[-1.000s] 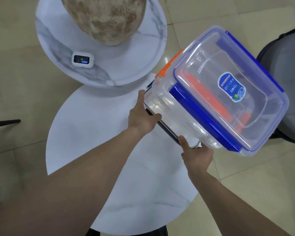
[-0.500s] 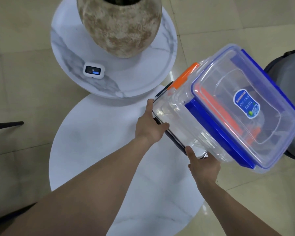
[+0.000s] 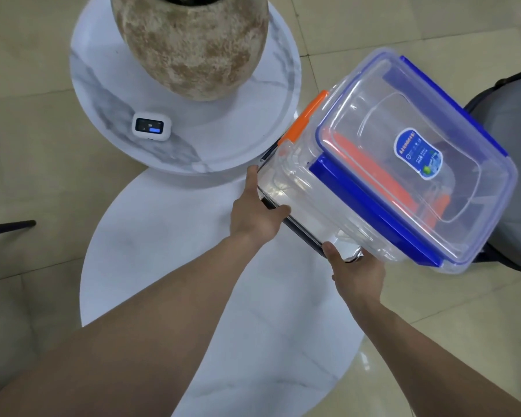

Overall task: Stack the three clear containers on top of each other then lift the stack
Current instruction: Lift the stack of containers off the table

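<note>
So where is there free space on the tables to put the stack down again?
The lower white round table is bare left of the left hand and nearer the camera, between both forearms. The upper marble round table is crowded: the big stone vase and small white device leave only narrow rim strips.

"29" on small white device [image 3: 151,126]

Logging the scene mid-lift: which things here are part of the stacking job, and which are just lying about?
Job: stack of clear containers, left hand, right hand.

Lying about: stone vase, small white device, upper marble table, lower white table, grey chair.
</note>
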